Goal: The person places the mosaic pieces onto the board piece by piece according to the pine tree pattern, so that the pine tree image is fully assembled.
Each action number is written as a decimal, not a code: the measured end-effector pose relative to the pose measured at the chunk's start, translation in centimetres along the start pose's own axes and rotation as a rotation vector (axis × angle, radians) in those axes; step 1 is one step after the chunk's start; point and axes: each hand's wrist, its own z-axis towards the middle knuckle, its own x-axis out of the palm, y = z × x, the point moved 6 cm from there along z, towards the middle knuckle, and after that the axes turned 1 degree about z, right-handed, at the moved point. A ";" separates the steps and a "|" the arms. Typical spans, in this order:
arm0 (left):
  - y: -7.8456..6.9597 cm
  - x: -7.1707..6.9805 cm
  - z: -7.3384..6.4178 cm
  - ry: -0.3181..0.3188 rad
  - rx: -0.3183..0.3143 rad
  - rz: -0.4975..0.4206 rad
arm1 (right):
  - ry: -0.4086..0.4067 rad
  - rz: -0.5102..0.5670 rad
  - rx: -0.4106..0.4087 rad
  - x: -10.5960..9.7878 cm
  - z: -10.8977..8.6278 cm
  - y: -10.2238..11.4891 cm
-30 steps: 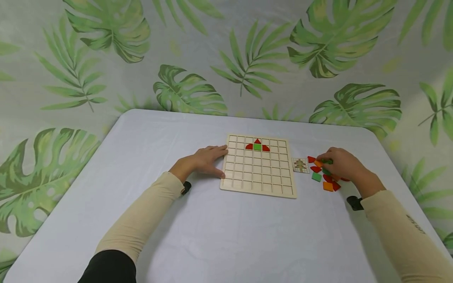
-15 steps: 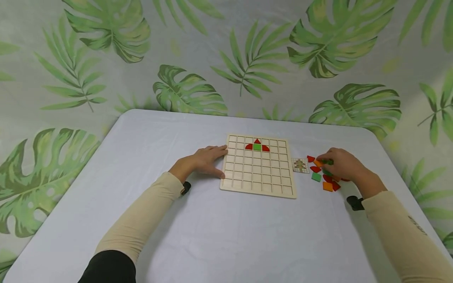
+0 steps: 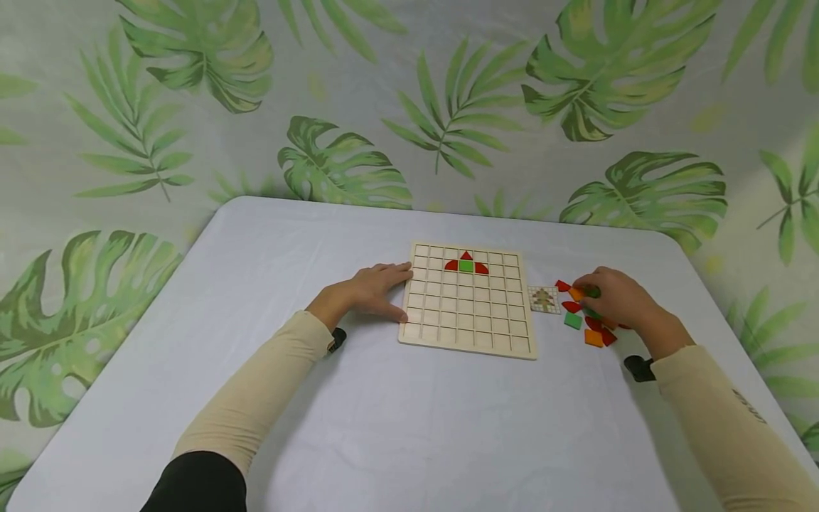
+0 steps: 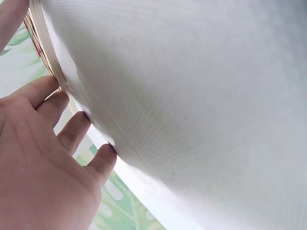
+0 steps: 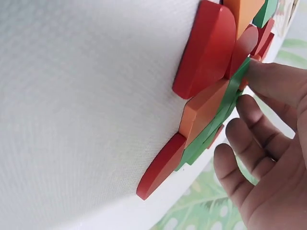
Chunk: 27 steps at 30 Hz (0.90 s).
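Note:
A light wooden grid board (image 3: 456, 309) lies flat on the table. Near its far edge a green square (image 3: 466, 266) is set in a cell, with a red triangle (image 3: 466, 255) above it and red curved pieces on both sides. My left hand (image 3: 376, 288) rests at the board's left edge, thumb and fingers spread apart; in the left wrist view its fingertips touch the edge. To the right, my right hand (image 3: 617, 295) is over a loose pile, its thumb and fingertips at a green tile (image 5: 223, 103), which they appear to pinch; the index fingertip is partly hidden.
A small pattern card (image 3: 544, 299) lies between board and pile. Around the right hand are loose pieces, among them a green square (image 3: 573, 321), an orange piece (image 3: 593, 338) and a red piece (image 5: 204, 50). A leaf-print cloth (image 3: 345, 163) hangs behind the white table (image 3: 384, 427).
My right hand stays at the pile with only a slight shift of its fingers and wrist. The left hand and the pieces on the board have not moved.

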 end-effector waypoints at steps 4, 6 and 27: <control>-0.1 -0.1 0.0 -0.002 0.005 0.009 | -0.008 0.006 -0.003 0.1 -0.1 -0.2; -0.2 -0.1 0.0 -0.002 0.007 0.007 | -0.018 0.009 -0.003 0.1 -0.1 -0.2; 0.0 0.1 0.1 -0.005 -0.001 0.004 | -0.124 0.108 0.022 -0.1 -1.1 -1.4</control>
